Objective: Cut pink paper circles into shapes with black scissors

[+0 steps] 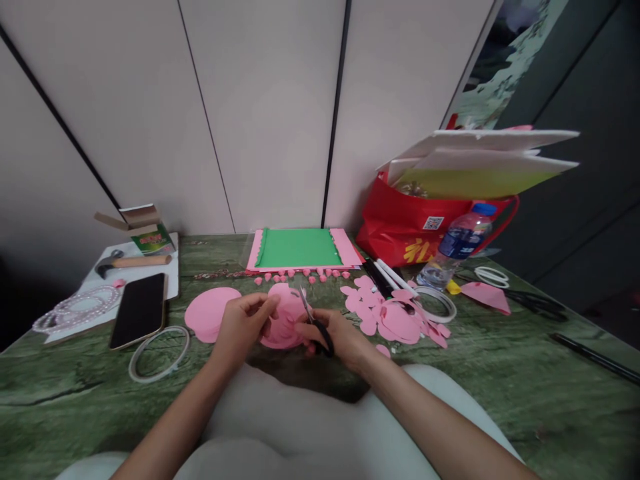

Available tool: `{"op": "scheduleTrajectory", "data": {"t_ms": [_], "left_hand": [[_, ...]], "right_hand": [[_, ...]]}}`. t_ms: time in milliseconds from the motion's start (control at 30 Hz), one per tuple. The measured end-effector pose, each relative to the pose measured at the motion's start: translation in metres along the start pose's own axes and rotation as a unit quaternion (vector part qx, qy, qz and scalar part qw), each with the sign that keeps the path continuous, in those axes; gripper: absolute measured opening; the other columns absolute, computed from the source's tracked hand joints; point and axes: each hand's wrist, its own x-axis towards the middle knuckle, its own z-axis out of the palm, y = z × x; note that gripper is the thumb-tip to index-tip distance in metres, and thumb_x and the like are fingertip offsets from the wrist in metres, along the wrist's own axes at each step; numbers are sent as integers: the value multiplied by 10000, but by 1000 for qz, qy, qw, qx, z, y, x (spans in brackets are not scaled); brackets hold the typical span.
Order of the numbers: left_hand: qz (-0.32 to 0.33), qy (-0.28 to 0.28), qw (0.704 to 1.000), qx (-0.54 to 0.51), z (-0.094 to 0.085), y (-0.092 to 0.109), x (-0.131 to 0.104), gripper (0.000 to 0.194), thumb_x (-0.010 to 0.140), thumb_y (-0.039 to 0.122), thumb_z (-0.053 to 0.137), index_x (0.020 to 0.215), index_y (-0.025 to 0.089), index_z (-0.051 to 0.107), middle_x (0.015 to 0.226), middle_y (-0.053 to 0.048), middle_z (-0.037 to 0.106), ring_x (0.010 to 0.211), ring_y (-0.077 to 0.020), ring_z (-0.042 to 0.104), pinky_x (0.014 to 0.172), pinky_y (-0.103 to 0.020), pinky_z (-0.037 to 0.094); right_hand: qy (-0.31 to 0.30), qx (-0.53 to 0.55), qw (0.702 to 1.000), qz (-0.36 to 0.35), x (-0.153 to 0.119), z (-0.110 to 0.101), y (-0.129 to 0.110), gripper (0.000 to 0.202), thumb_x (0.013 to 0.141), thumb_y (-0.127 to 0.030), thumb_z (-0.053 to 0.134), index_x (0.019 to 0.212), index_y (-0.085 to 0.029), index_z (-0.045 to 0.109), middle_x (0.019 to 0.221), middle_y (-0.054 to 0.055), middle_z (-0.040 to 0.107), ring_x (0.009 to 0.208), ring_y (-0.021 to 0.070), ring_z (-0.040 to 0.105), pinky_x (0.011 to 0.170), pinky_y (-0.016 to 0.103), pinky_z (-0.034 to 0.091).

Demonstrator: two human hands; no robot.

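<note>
Left grip (245, 318) pinches pink paper (285, 319); right grip (340, 333) holds scissors (317, 325), cutouts (365, 305) just right of it, green sheet (300, 247) beyond both.

The left hand (250, 317) hides part of the pink paper (284, 295), and the right hand (337, 333) covers part of the scissors (321, 328). Print on the bottle (463, 241) is too small to read; it hides some of the red bag (387, 223) behind. The right edge cuts off a black rod (595, 357); the near edge, both forearms (425, 407).
</note>
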Motion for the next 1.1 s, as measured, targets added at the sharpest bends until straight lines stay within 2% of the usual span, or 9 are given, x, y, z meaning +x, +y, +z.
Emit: {"op": "scheduleTrajectory", "data": {"t_ms": [167, 233, 433, 567, 667, 767, 867, 933, 1100], "left_hand": [[-24, 26, 999, -33, -2, -2, 3, 276, 732, 379, 555, 575, 152, 556, 364, 46, 488, 329, -73, 422, 349, -166, 315], [-40, 22, 998, -50, -2, -1, 3, 258, 734, 369, 545, 591, 154, 552, 368, 44, 495, 333, -81, 438, 350, -170, 327], [-5, -34, 999, -7, 4, 2, -1, 272, 724, 375, 552, 566, 154, 563, 362, 46, 483, 324, -75, 425, 349, -171, 322], [55, -116, 988, 90, 8, -3, -2, 284, 712, 352, 568, 501, 162, 575, 378, 37, 497, 345, -76, 424, 365, -178, 319], [80, -63, 980, 174, 4, -13, 4, 184, 707, 344, 595, 652, 171, 626, 528, 4, 595, 466, -121, 523, 453, -214, 398], [53, -10, 934, 353, -5, -27, 13, 289, 655, 267, 661, 924, 180, 599, 787, -39, 646, 710, -182, 597, 612, -258, 436], [16, -34, 922, 386, -10, -38, 18, 386, 573, 163, 705, 940, 154, 585, 805, -69, 646, 780, -229, 607, 638, -278, 422], [0, -42, 920, 390, -10, -42, 19, 419, 531, 122, 717, 927, 154, 582, 805, -70, 646, 791, -240, 607, 642, -281, 413], [-28, -40, 923, 382, -11, -42, 19, 420, 529, 102, 696, 925, 163, 572, 689, -26, 621, 747, -241, 602, 618, -287, 388]], "right_hand": [[-188, 93, 961, 182, -10, -2, -7, 385, 593, -487, 702, 645, -173, 485, 465, -82, 437, 385, 46, 377, 539, 327, 499], [-209, 119, 957, 161, -12, -2, -10, 403, 602, -521, 681, 659, -175, 482, 461, -97, 383, 382, 36, 328, 559, 345, 499], [25, 57, 989, -133, -6, 6, -10, 367, 564, -410, 748, 745, -193, 514, 593, -46, 502, 545, 95, 458, 537, 225, 404], [133, -69, 967, -205, 2, 2, -6, 361, 542, -412, 743, 738, -185, 541, 537, -54, 464, 479, 94, 412, 452, 215, 326], [202, -103, 948, -225, 7, -13, -7, 333, 571, -392, 713, 748, -178, 530, 562, -39, 467, 503, 113, 419, 482, 239, 343], [316, -134, 899, -272, 9, -31, -15, 266, 663, -307, 627, 870, -187, 511, 798, 30, 534, 727, 179, 482, 692, 317, 386], [506, -270, 730, -371, 6, -42, -22, 236, 692, -253, 556, 908, -169, 508, 919, 87, 526, 909, 242, 461, 830, 399, 344], [525, -283, 694, -404, 5, -41, -22, 232, 701, -244, 546, 914, -165, 503, 931, 97, 522, 934, 249, 452, 846, 409, 342], [222, -156, 931, -243, 16, -20, -2, 293, 613, -275, 668, 857, -191, 529, 881, 55, 576, 810, 206, 531, 769, 362, 437]]}}
